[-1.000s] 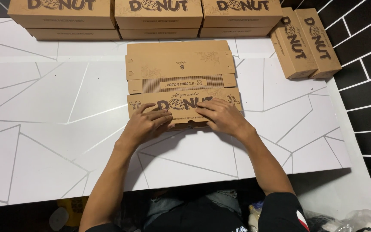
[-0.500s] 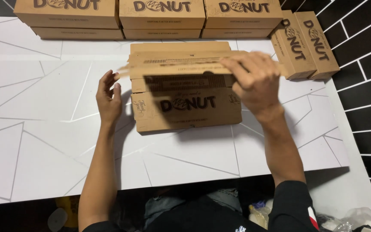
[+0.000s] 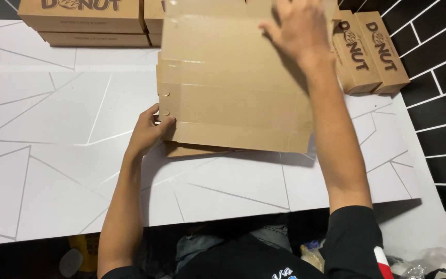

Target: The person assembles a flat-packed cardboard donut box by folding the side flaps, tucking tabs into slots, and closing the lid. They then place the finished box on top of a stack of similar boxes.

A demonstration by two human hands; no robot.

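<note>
A flat brown cardboard box blank is tilted up off the white table, its plain underside facing me. My right hand grips its upper edge near the top of the view. At the blank's lower left corner, my left hand pinches it with thumb and fingers. Beneath the lifted sheet, the edge of another flat cardboard piece lies on the table.
Folded brown printed boxes are stacked along the table's far edge. Two more boxes lie side by side at the far right by a black tiled wall. The white table has grey line patterns.
The half-folded box has been swung up and over, so its plain underside faces me. My right hand rose with its far edge; my left hand moved to the lower left corner.
</note>
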